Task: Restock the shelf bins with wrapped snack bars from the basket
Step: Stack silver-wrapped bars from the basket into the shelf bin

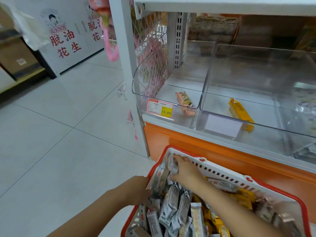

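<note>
Red-rimmed and white, the basket (222,175) sits low in front of the shelf (205,151), heaped with snack bars (172,202). Most of them are in grey wrappers, and some yellow ones lie toward its right side. The left hand (136,187) holds the basket by its left edge, fingers curled over the rim. The right hand (185,169) reaches across to the far left corner of the basket and grasps a few grey bars (171,165) there, pressed against the basket wall.

Above, two clear bins stand side by side on the shelf. The left bin (171,91) holds one peach bar (185,104), which lies near the bin's front right corner. A price tag (160,108) with a yellow patch is fixed to the front edge. The right bin (256,69) holds one yellow bar (240,111) toward its front left corner, behind a blank white label (222,125) on the front edge.
</note>
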`<state>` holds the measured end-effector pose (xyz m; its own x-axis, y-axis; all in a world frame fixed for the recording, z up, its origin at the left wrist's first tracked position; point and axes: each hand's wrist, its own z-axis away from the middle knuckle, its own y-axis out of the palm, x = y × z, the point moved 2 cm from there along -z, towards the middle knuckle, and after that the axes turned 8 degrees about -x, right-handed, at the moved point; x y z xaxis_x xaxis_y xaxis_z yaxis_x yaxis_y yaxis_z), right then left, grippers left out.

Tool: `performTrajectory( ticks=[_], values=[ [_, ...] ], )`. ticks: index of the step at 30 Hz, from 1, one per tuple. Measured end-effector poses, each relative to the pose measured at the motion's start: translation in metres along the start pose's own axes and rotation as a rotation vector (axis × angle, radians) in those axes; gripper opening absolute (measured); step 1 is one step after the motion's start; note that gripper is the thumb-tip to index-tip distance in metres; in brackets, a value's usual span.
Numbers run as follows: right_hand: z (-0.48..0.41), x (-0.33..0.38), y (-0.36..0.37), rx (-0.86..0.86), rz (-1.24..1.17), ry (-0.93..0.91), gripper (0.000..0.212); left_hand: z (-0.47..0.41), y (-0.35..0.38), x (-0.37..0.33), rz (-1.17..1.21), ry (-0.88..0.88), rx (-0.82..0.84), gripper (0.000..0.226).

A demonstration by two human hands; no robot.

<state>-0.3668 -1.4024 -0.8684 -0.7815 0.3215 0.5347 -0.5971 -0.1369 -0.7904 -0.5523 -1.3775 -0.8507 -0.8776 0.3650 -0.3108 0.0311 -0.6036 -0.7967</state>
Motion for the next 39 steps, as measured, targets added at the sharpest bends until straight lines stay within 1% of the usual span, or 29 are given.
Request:
performTrajectory(
  ticks=[1,4,7,11,13,17,20,22,24,26,27,30,33,35,36,38,39],
  values=[
    [0.000,0.004,0.002,0.047,0.016,0.052,0.082,0.001,0.000,0.000,0.004,0.002,0.001,0.034],
    [-0.006,0.015,0.000,0.121,0.094,0.139,0.083,0.002,0.000,-0.001,-0.004,0.011,-0.001,0.032],
    [-0.010,0.021,0.009,0.082,0.233,0.194,0.091,0.003,0.000,-0.003,-0.034,0.013,0.011,0.031],
    [-0.007,0.028,0.027,0.034,0.334,0.235,0.091,0.005,-0.003,-0.004,-0.024,0.007,0.008,0.034],
    [-0.006,0.031,0.028,0.025,0.371,0.230,0.092,0.005,-0.003,-0.003,-0.024,-0.008,0.009,0.034],
    [-0.002,0.031,0.024,0.012,0.329,0.213,0.090,0.005,-0.003,-0.004,-0.048,-0.022,0.037,0.033],
    [0.007,0.027,0.021,-0.003,0.292,0.122,0.089,0.009,-0.007,-0.007,-0.083,0.000,0.040,0.034],
    [0.012,0.025,0.019,-0.011,0.273,0.061,0.084,0.010,-0.008,-0.008,-0.099,0.006,0.049,0.034],
    [0.015,0.022,0.016,-0.026,0.268,0.047,0.080,0.010,-0.010,-0.009,-0.087,0.008,0.065,0.030],
    [0.015,0.017,0.013,-0.057,0.228,0.061,0.079,0.011,-0.012,-0.012,-0.082,0.013,0.076,0.025],
    [0.014,0.014,0.011,-0.074,0.198,0.069,0.078,0.012,-0.013,-0.014,-0.088,0.017,0.081,0.026],
    [0.017,0.004,0.003,-0.114,0.068,0.073,0.064,0.013,-0.015,-0.019,-0.182,0.043,0.099,0.032],
    [0.021,-0.002,-0.010,-0.134,-0.033,0.081,0.053,0.007,-0.017,-0.020,-0.162,-0.002,0.064,0.036],
    [0.028,-0.007,-0.027,-0.121,-0.190,0.133,0.047,0.007,-0.026,-0.028,-0.151,0.014,0.033,0.031],
    [0.034,-0.008,-0.039,-0.094,-0.299,0.179,0.044,0.007,-0.031,-0.033,-0.133,0.053,0.001,0.031],
    [0.052,-0.014,-0.067,0.025,-0.503,0.242,0.040,0.014,-0.044,-0.049,-0.012,0.134,-0.102,0.058],
    [0.063,-0.016,-0.082,0.108,-0.570,0.227,0.039,0.020,-0.050,-0.060,0.096,0.186,-0.138,0.068]
  ],
)
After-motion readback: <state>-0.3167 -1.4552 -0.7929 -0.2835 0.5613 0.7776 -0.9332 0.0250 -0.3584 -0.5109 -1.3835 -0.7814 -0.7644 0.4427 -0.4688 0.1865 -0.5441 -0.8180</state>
